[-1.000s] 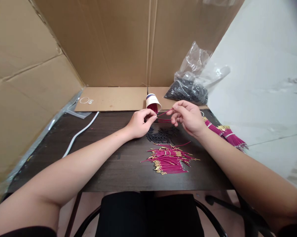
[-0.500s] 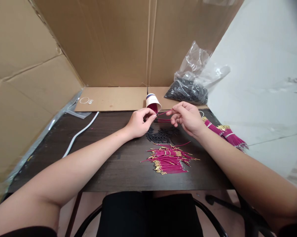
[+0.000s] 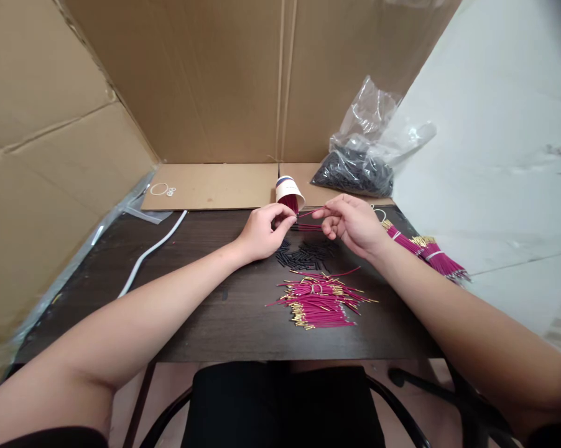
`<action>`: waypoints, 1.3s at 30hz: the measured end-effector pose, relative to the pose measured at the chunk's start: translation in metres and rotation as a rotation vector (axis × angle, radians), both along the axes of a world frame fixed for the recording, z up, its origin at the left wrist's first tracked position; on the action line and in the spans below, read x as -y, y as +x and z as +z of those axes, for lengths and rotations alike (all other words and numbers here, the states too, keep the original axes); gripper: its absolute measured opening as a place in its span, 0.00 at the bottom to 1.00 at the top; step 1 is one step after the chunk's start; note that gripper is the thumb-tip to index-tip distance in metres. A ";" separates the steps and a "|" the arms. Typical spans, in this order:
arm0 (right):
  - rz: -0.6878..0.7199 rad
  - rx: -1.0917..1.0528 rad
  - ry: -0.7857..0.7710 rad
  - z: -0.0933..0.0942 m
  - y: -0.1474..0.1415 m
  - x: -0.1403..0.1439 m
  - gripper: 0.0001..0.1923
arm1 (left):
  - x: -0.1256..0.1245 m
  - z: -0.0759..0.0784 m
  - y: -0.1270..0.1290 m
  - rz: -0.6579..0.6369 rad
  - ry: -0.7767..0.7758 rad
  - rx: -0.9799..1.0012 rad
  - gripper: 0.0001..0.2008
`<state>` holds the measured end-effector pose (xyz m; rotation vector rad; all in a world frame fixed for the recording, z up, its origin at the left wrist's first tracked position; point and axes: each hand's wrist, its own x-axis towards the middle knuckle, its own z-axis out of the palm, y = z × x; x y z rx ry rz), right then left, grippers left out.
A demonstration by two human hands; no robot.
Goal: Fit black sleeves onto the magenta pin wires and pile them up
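My left hand [image 3: 262, 233] and my right hand [image 3: 352, 223] meet over the far middle of a dark table [image 3: 201, 311]. Between their fingertips they pinch one short magenta wire [image 3: 308, 213], each hand at one end; whether my left hand also holds a small black sleeve I cannot tell. Below the hands lies a scatter of short black sleeves [image 3: 306, 255]. Nearer to me is a loose pile of magenta wires with gold tips [image 3: 320, 298]. A tipped paper cup [image 3: 288, 191] with magenta wires in it lies just behind my left hand.
A clear bag of black sleeves [image 3: 355, 171] rests at the back right. A banded bundle of magenta wires [image 3: 425, 252] lies at the right edge. A white cable [image 3: 150, 251] and small rings [image 3: 163, 190] are at the left. Cardboard walls enclose the back and left.
My right hand has shifted slightly left and back along the wire. My left hand's fingers have closed a little at the wire's end. Nothing else moved.
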<state>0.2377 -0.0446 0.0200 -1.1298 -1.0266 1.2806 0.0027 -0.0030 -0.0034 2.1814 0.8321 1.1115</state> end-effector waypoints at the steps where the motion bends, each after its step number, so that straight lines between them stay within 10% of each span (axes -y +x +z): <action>1: -0.001 0.021 0.011 0.000 0.000 0.000 0.17 | 0.000 0.000 0.000 0.000 -0.002 0.001 0.10; 14: -0.050 1.042 0.767 0.002 0.011 0.012 0.07 | 0.000 -0.001 0.000 -0.028 -0.013 -0.030 0.07; 39: 0.152 1.101 0.682 -0.012 0.025 -0.006 0.07 | -0.005 -0.005 -0.003 0.099 0.040 -0.116 0.15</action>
